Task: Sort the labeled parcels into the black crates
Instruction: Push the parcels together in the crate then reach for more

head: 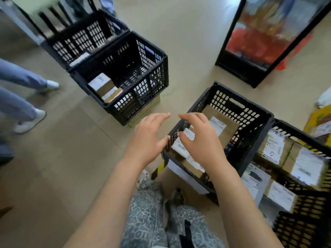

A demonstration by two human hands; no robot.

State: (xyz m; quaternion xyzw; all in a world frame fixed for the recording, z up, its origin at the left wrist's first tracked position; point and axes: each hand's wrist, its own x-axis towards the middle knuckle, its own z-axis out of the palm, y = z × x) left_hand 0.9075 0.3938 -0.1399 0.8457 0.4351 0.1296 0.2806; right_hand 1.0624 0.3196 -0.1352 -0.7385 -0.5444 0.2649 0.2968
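Straight ahead a black crate holds several labeled cardboard parcels. My right hand hovers over its near left corner, fingers spread and loosely bent, holding nothing. My left hand is beside it, outside the crate's left wall, fingers straight, thumb near the rim. Farther left stands a second black crate with two labeled boxes inside. Behind it is a third black crate with a white parcel. A fourth crate at right is full of labeled boxes.
Another person's legs in blue trousers and white shoes stand at the left. A tall black-framed rack with red contents rises at the back right. Yellow packaging lies at the right edge. My patterned trousers fill the bottom centre.
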